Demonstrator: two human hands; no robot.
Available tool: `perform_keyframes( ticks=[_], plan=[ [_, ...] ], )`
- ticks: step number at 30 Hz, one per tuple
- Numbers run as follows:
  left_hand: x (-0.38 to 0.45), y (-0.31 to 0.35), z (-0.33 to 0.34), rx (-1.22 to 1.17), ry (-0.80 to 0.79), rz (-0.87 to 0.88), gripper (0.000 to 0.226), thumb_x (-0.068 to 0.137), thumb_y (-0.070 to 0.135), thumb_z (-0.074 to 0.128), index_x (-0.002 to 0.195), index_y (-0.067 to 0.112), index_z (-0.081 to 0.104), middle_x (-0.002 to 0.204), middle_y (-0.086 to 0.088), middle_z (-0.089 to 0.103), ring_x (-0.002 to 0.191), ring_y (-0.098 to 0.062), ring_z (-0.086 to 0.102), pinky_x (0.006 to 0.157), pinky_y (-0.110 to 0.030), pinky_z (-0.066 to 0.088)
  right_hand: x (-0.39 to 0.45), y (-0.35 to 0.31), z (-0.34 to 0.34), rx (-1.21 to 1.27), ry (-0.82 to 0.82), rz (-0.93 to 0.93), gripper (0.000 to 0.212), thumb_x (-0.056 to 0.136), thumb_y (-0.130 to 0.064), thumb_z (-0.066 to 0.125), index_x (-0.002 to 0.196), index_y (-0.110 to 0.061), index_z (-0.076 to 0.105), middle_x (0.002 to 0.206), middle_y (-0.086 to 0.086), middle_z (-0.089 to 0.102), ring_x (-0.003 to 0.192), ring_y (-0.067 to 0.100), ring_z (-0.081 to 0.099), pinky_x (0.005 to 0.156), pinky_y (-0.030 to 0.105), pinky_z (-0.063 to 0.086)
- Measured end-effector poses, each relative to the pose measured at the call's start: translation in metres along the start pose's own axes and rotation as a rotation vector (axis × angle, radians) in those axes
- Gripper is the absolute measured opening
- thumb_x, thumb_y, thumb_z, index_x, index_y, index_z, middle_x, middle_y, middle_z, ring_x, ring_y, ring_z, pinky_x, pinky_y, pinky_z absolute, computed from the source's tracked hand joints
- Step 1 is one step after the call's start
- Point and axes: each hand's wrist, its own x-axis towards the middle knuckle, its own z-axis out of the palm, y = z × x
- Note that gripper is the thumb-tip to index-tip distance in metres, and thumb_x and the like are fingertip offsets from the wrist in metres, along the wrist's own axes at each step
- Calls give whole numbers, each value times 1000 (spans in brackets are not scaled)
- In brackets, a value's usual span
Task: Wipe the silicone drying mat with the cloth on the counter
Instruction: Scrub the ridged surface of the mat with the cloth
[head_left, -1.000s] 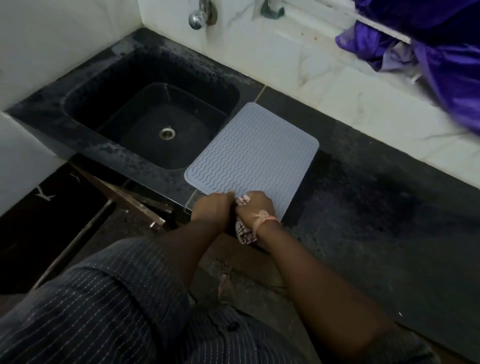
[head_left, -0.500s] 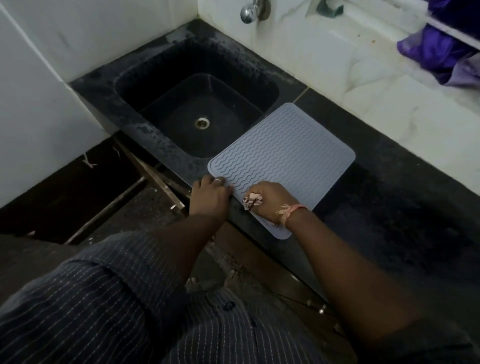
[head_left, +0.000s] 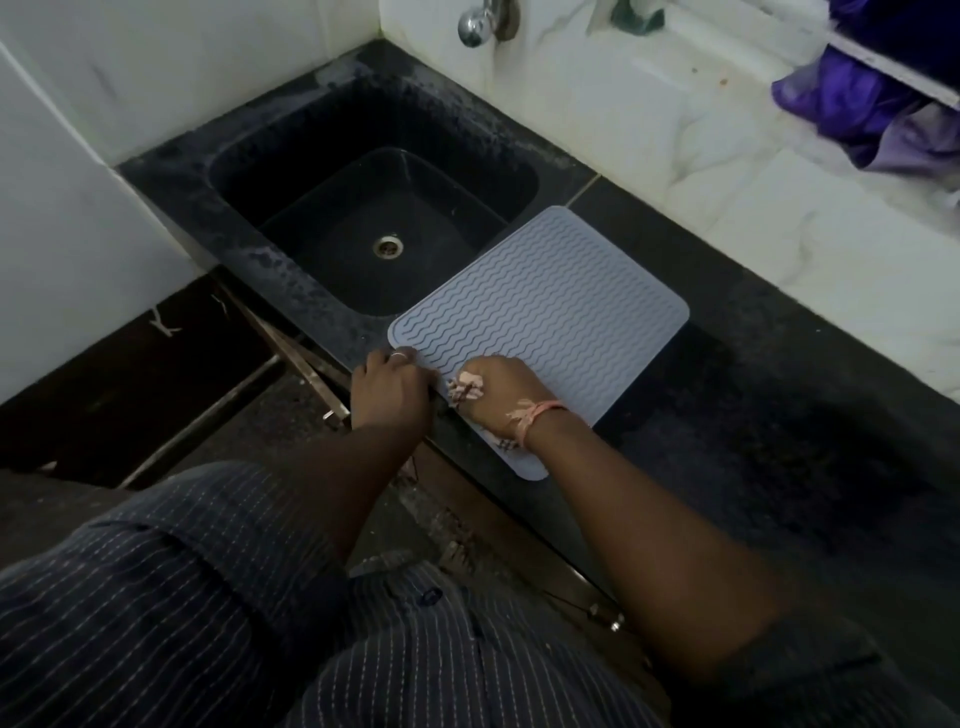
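Note:
A light grey silicone drying mat (head_left: 550, 312) with wavy ridges lies on the black counter (head_left: 779, 405), its left part over the sink's rim. My right hand (head_left: 498, 395) rests on the mat's near edge and grips a small pale patterned cloth (head_left: 465, 388), bunched under the palm; a scrap of it shows below the wrist. My left hand (head_left: 392, 387) holds the mat's near left corner, fingers curled over its edge.
A black sink (head_left: 374, 208) with a metal drain lies left of the mat. A chrome tap (head_left: 475, 21) sticks out of the white marble wall behind. Purple fabric (head_left: 872, 109) hangs at the upper right. The counter's front edge runs under my wrists.
My right hand has moved with the cloth from the counter's edge onto the mat. My left hand has shifted left to the mat's near corner. The view has swung left.

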Motion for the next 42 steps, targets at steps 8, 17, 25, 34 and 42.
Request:
perform_keyframes(
  ticks=[8,17,25,34,42],
  plan=[
    [1,-7,0,113,-18,-4,37,102,44,50,138,49,57,154,-2,47,136,-34,36,103,-49,35,-23,24,14,-97,-61,-101,5,84,-22,74,87,-21,70,91,0,70,90,20,64,74,28,48],
    [10,-22,-4,-133,56,-146,41,94,27,56,133,35,63,146,2,57,131,-33,39,104,-52,33,10,25,-40,-228,-495,10,22,69,-32,81,68,-16,66,73,1,66,71,17,62,59,35,50],
    [14,-31,1,-78,-77,-320,42,101,50,44,143,56,46,169,-4,15,148,-44,10,117,-65,19,63,-3,-12,80,-67,-137,8,80,-21,78,82,-21,70,84,0,69,84,19,65,70,26,44],
    [14,-25,2,87,-79,-296,51,101,47,36,151,50,37,170,-13,10,147,-45,10,116,-64,19,20,22,-1,-43,-291,-384,23,78,-9,76,97,-23,80,98,-7,76,94,8,67,83,24,51],
    [11,-28,6,-56,-82,-329,53,98,40,45,149,52,39,168,-9,19,149,-45,12,117,-67,17,39,42,-46,399,-413,-89,23,68,-21,80,91,-21,77,89,1,79,83,17,76,73,36,63]
  ],
)
